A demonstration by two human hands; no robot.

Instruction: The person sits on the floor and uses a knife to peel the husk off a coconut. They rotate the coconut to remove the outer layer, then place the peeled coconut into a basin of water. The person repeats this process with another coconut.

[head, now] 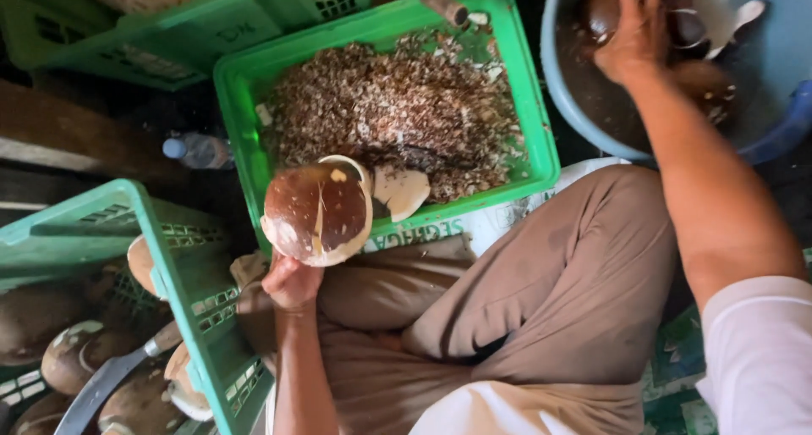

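Dim floor crowded with crates, green crate [533, 147] of brown shavings centre frame, your left hand [292, 281] clamped under a peeled coconut [318, 212] at its near rim, your right hand [630, 37] gripping another coconut [602, 12] in the blue tub [787, 118] upper right, knife [106, 380] in the lower-left crate [182, 266], bottle [196, 151] between crates.

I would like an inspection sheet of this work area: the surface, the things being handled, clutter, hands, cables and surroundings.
Surface: dark floor; person sits cross-legged in brown trousers.
Job's things: peeled coconut with part of its brown skin cut away; more coconuts in the blue tub.
Clutter: brown shavings fill the middle green crate; plastic bottle on the floor.
Hands: left hand holds the peeled coconut from below; right hand reaches into the blue tub, on a coconut.
Cables: nothing seen.
Surroundings: left crate holds unpeeled coconuts and a knife.
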